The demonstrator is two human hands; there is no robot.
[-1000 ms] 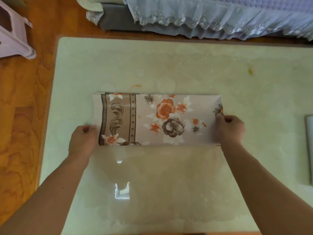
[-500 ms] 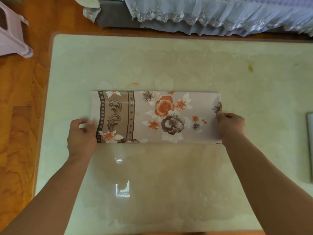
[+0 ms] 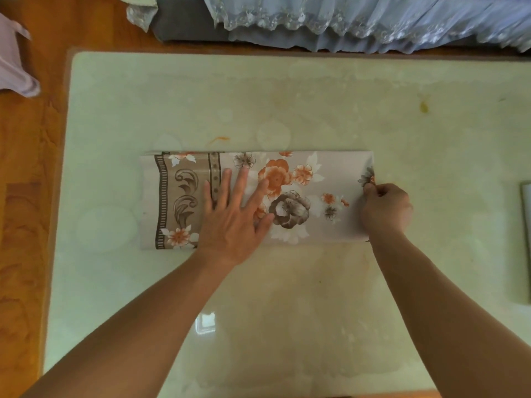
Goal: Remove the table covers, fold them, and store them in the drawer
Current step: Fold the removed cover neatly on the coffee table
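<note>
No readable text, labels, brands, numbers or signs anywhere in view.

from my feed i see a pale, glossy table (image 3: 316,96) filling most of the frame, with a small yellow stain (image 3: 423,107) toward its far right and a thin orange mark (image 3: 219,138) near the middle. a wooden floor (image 3: 23,225) runs along the left. a lilac plastic stool (image 3: 14,67) sits at the upper left. lace-edged blue fabric (image 3: 373,18) hangs along the top. a grey flat object (image 3: 526,242), cut off, lies at the table's right edge.
</note>
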